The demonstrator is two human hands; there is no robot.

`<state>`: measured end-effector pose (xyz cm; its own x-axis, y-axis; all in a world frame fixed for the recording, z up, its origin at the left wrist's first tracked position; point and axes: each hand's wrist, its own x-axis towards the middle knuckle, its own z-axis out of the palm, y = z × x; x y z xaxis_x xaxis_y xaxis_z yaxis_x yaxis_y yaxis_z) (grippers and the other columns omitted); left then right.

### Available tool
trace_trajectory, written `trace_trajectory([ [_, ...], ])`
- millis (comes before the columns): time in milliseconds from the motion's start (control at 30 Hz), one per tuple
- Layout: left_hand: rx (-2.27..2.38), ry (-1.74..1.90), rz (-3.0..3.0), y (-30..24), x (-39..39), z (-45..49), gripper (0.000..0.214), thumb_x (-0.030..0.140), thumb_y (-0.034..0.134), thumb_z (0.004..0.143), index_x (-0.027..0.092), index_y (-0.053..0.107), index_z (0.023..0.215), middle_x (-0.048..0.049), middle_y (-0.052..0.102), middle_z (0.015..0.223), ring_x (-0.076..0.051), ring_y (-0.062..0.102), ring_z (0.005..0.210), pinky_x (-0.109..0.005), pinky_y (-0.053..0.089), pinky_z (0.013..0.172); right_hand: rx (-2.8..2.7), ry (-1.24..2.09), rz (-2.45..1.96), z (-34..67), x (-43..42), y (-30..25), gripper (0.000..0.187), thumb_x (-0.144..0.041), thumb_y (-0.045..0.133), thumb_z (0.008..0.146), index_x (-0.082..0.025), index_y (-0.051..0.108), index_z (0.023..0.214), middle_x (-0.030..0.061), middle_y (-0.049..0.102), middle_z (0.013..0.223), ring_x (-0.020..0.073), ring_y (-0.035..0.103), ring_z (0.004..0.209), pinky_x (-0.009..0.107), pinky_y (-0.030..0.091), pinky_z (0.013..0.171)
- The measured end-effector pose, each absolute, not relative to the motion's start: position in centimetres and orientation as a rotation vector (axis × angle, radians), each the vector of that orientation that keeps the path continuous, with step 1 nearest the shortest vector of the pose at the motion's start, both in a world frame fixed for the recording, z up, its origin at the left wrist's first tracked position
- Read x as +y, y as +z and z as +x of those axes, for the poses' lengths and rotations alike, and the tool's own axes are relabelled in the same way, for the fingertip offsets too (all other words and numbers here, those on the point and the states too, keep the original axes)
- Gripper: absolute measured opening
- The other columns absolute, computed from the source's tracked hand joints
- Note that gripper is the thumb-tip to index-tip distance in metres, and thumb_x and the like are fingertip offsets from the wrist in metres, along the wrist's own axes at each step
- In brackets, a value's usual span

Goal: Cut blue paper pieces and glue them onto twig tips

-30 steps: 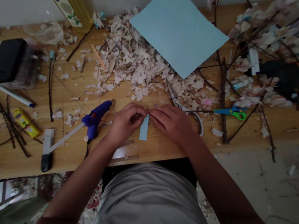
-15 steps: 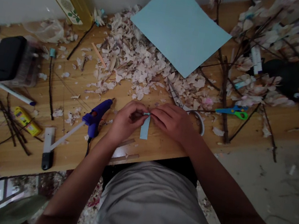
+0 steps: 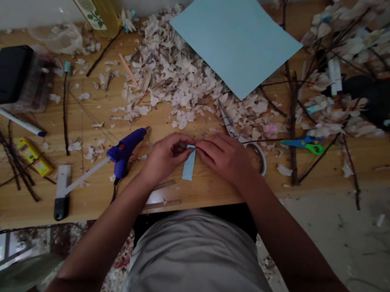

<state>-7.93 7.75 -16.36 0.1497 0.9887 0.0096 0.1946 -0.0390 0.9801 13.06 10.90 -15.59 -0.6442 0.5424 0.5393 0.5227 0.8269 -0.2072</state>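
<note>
A narrow light-blue paper strip point(image 3: 188, 167) hangs down between my two hands over the front of the wooden table. My left hand point(image 3: 167, 157) pinches the strip's upper end from the left, thumb against fingers. From the right, my right hand point(image 3: 221, 156) grips the same end, its fingertips nearly meeting the left ones. The fingers partly cover that top edge. Just beyond my right hand lie metal scissors point(image 3: 232, 130) with pale handles. Left of my left hand rests a blue hot glue gun point(image 3: 126, 151) with a glue stick in its back.
Dried petals point(image 3: 185, 88) lie heaped at the back, a large blue paper sheet point(image 3: 238, 34) on top. Blossoming branches point(image 3: 291, 122) and blue-green scissors point(image 3: 304, 144) are on the right. At left are a cutter point(image 3: 62, 194), a yellow packet point(image 3: 35, 157), twigs and a black phone-like slab point(image 3: 8, 74).
The strip's top, earlier bunched or curled at my fingertips, now looks flatter. Both hands stay in nearly the same place, and the view has shifted slightly.
</note>
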Motion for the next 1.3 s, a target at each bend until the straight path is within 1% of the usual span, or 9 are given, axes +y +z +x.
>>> trace_trajectory([
  [133,1.244,1.022,1.422,-16.46,7.76,-7.88,0.017,0.029,0.073,0.085,0.019,0.071,0.099,-0.0036,0.073,0.091,-0.014,0.067,0.080,-0.025,0.053,0.072,-2.387,0.018,-0.775,13.02,10.91,-15.52,0.015,-0.020,0.056,0.105,-0.015,0.070,0.105,0.0077,0.074,0.097,0.0212,0.068,0.088,0.034,0.059,0.079],
  [267,1.254,1.029,1.433,-16.25,7.81,-7.77,0.014,0.027,0.072,0.085,0.019,0.072,0.097,-0.0036,0.073,0.090,-0.014,0.067,0.079,-0.025,0.053,0.072,-2.406,0.055,-0.804,12.94,10.83,-15.41,0.016,-0.020,0.055,0.105,-0.016,0.070,0.104,0.0077,0.074,0.095,0.0217,0.068,0.087,0.035,0.058,0.076],
  [467,1.270,1.028,1.493,-16.09,7.70,-7.65,0.015,0.025,0.070,0.087,0.019,0.072,0.101,-0.0031,0.073,0.092,-0.014,0.068,0.080,-0.026,0.054,0.074,-2.408,0.048,-0.824,13.00,10.75,-15.47,0.014,-0.020,0.056,0.105,-0.016,0.070,0.104,0.0077,0.074,0.096,0.0220,0.068,0.087,0.035,0.057,0.077],
  [633,1.278,1.019,1.520,-16.02,7.58,-7.61,0.013,0.024,0.070,0.088,0.020,0.072,0.100,-0.0028,0.073,0.091,-0.014,0.068,0.080,-0.026,0.054,0.074,-2.410,0.049,-0.835,12.97,10.78,-15.54,0.014,-0.021,0.055,0.105,-0.017,0.069,0.104,0.0070,0.074,0.094,0.0219,0.067,0.087,0.035,0.056,0.076],
  [767,1.311,0.994,1.517,-15.65,7.64,-7.56,0.012,0.023,0.068,0.088,0.020,0.072,0.099,-0.0025,0.073,0.090,-0.014,0.067,0.078,-0.026,0.055,0.073,-2.405,0.051,-0.858,12.81,10.73,-15.61,0.015,-0.022,0.055,0.106,-0.017,0.069,0.104,0.0080,0.074,0.097,0.0221,0.067,0.087,0.035,0.056,0.076],
  [1033,1.307,1.004,1.472,-15.68,7.78,-7.55,0.013,0.026,0.068,0.087,0.020,0.071,0.099,-0.0028,0.074,0.090,-0.015,0.068,0.077,-0.027,0.055,0.073,-2.387,0.096,-0.871,12.64,10.55,-15.42,0.015,-0.021,0.055,0.105,-0.016,0.069,0.104,0.0095,0.074,0.097,0.0240,0.069,0.089,0.037,0.056,0.077],
  [1200,1.349,0.992,1.459,-15.58,7.68,-7.56,0.012,0.025,0.068,0.086,0.020,0.070,0.096,-0.0026,0.073,0.087,-0.016,0.067,0.077,-0.028,0.055,0.073,-2.371,0.159,-0.902,12.70,10.40,-15.21,0.016,-0.022,0.053,0.105,-0.018,0.068,0.107,0.0090,0.075,0.098,0.0242,0.070,0.090,0.038,0.057,0.078],
  [1300,1.333,1.005,1.460,-15.56,7.68,-7.54,0.012,0.023,0.067,0.086,0.020,0.070,0.097,-0.0030,0.073,0.090,-0.016,0.068,0.078,-0.028,0.055,0.075,-2.378,0.134,-0.907,12.71,10.38,-15.17,0.017,-0.021,0.052,0.105,-0.017,0.068,0.111,0.0090,0.076,0.101,0.0239,0.070,0.092,0.037,0.057,0.080],
])
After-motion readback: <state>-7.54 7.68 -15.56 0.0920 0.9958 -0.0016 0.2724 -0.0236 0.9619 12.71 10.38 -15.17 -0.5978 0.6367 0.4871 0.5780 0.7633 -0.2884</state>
